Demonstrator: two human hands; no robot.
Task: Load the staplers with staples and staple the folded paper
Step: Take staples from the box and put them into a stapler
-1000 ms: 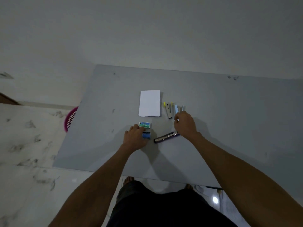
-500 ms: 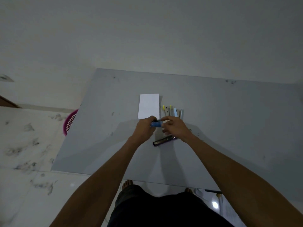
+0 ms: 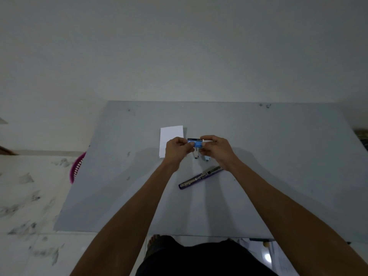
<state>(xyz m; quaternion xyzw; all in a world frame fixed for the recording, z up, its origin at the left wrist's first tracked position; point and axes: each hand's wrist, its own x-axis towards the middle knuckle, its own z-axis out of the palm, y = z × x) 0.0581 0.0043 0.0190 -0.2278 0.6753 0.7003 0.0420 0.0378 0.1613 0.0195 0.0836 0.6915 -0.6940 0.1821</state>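
Lettering on blue staple box [image 3: 195,144] blurred, unreadable.

Both your arms stretch forward, hands close together. Your left hand [image 3: 177,150] and right hand [image 3: 217,151] each pinch one end of a small blue box [image 3: 196,144] with curled fingers [image 3: 208,138].

Left hand [image 3: 177,150], right hand [image 3: 217,150] bare; forearms bare; black garment [image 3: 207,258]; bare toes [image 3: 154,238].

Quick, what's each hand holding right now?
Left hand: pinching the blue staple box.
Right hand: pinching the same box's other end.
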